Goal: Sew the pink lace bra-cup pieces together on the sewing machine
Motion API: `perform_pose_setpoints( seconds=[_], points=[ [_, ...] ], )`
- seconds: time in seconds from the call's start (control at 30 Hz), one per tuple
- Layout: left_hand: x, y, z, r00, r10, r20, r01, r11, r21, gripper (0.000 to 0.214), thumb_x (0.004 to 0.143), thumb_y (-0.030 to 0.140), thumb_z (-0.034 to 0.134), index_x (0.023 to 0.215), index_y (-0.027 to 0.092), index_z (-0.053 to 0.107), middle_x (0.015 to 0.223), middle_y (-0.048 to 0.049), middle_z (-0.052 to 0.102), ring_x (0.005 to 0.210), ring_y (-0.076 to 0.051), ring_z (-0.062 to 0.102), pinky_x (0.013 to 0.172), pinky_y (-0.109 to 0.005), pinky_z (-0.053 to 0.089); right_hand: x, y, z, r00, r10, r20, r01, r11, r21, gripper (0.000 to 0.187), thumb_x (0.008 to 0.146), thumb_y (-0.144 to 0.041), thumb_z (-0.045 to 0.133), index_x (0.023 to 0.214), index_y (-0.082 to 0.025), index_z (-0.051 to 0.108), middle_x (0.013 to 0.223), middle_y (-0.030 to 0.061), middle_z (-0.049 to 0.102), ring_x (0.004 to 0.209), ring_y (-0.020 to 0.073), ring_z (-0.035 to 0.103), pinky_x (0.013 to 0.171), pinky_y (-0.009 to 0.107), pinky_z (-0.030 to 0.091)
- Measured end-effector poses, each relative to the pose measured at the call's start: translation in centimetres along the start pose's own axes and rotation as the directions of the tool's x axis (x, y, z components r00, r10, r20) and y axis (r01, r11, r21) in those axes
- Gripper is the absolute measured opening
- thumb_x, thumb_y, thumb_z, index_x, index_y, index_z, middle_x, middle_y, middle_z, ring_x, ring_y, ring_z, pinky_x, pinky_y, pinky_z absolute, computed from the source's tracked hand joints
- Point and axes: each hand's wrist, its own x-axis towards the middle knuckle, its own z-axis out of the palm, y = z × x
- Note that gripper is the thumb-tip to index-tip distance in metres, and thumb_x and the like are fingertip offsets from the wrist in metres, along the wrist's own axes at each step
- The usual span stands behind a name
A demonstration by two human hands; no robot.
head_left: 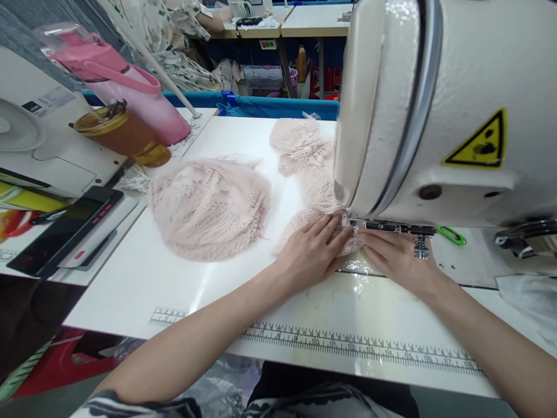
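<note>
Pale pink lace fabric (300,223) lies gathered under the head of a white sewing machine (391,116). My left hand (311,249) rests flat on this lace, fingers stretched toward the needle area. From the other side my right hand (398,258) reaches in below the metal presser bar (387,226). Its fingers are together at the lace edge and seem to pinch it, though the tips are partly hidden. More of the same lace (304,145) trails behind on the table. The needle itself is hidden by the machine head.
A rounded lace bundle (211,209) lies left on the white table (130,284). Further left are a pink bottle (117,81), an amber cup (122,136) and a black control panel (69,226). A green thread snipper (451,235) lies right. Another person's patterned clothing (161,29) shows behind.
</note>
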Motion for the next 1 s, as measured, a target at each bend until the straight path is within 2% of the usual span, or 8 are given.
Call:
perform_pose_setpoints(
  seconds=[0.13,0.27,0.47,0.67,0.73,0.8,0.9,1.0],
  points=[
    [-0.1,-0.2,0.1,0.996,0.080,-0.043,-0.079,0.997,0.013,0.035,0.099,0.027,0.043,0.125,0.011,0.061,0.128,-0.0136,0.062,0.122,-0.026,0.059,0.103,-0.040,0.050,0.1,-0.1,-0.2,1.000,0.008,0.026,-0.009,0.999,0.034,0.009,0.088,-0.020,0.059,0.087,-0.022,0.069,0.089,-0.0022,0.075,0.069,0.0103,0.064,0.065,0.027,0.042],
    [-0.3,-0.6,0.1,0.975,0.199,-0.098,-0.202,0.979,-0.016,0.030,0.098,0.018,0.044,0.119,0.010,0.064,0.126,-0.0090,0.065,0.116,-0.020,0.062,0.102,-0.035,0.051,0.0,-0.2,0.0,0.990,0.047,0.135,-0.063,0.992,0.113,0.015,0.091,-0.019,0.055,0.088,-0.022,0.070,0.086,-0.0009,0.073,0.072,0.0104,0.064,0.065,0.025,0.044],
    [-0.4,-1.1,-0.2,0.975,0.177,-0.138,-0.184,0.982,-0.043,0.032,0.098,0.017,0.039,0.111,0.008,0.067,0.118,-0.0080,0.069,0.108,-0.019,0.067,0.092,-0.033,0.057,-0.5,-0.3,1.0,0.981,-0.053,0.188,0.026,0.989,0.143,0.025,0.090,-0.008,0.050,0.095,-0.025,0.068,0.091,0.0001,0.071,0.086,0.0132,0.062,0.074,0.027,0.048],
    [-0.4,-1.1,-0.1,0.982,0.152,-0.115,-0.158,0.986,-0.050,0.030,0.095,0.015,0.041,0.112,0.010,0.065,0.117,-0.0063,0.070,0.113,-0.019,0.064,0.095,-0.033,0.054,-0.4,-0.5,1.2,0.982,-0.060,0.181,0.039,0.992,0.118,0.024,0.091,-0.009,0.049,0.092,-0.024,0.068,0.087,0.0011,0.069,0.087,0.0137,0.059,0.074,0.026,0.045],
    [-0.4,-0.9,-0.4,0.989,0.102,-0.110,-0.107,0.993,-0.043,0.029,0.092,0.017,0.044,0.114,0.013,0.063,0.117,-0.0062,0.070,0.110,-0.021,0.065,0.090,-0.035,0.053,-0.3,-0.7,1.2,0.982,-0.048,0.180,0.026,0.992,0.123,0.024,0.092,-0.010,0.048,0.091,-0.024,0.068,0.086,0.0009,0.069,0.086,0.0137,0.059,0.073,0.026,0.045],
    [-0.4,-0.7,-0.9,0.997,-0.034,-0.065,0.032,0.999,-0.027,0.032,0.086,0.021,0.052,0.116,0.014,0.060,0.113,-0.0084,0.070,0.099,-0.024,0.066,0.083,-0.038,0.050,-0.3,-0.8,1.2,0.984,-0.035,0.175,0.010,0.990,0.141,0.024,0.092,-0.011,0.047,0.090,-0.023,0.068,0.086,0.0006,0.069,0.086,0.0137,0.060,0.072,0.026,0.045],
    [-0.2,-0.5,-2.0,0.958,-0.268,0.103,0.273,0.961,-0.038,0.026,0.077,0.026,0.060,0.101,0.015,0.061,0.089,-0.0059,0.071,0.073,-0.021,0.064,0.075,-0.039,0.043,-0.3,-1.0,1.2,0.989,-0.013,0.148,-0.016,0.981,0.191,0.021,0.091,-0.012,0.048,0.090,-0.022,0.067,0.089,0.0001,0.071,0.087,0.0134,0.062,0.073,0.026,0.045],
    [-0.1,-0.5,-2.6,0.967,-0.208,0.145,0.231,0.958,-0.170,0.007,0.082,0.024,0.057,0.079,0.018,0.057,0.073,0.0008,0.065,0.066,-0.015,0.058,0.078,-0.035,0.040,-0.3,-1.1,1.3,0.988,0.035,0.150,-0.070,0.968,0.241,0.016,0.090,-0.014,0.050,0.091,-0.020,0.065,0.090,-0.0001,0.071,0.083,0.0124,0.063,0.072,0.025,0.045]
  ],
)
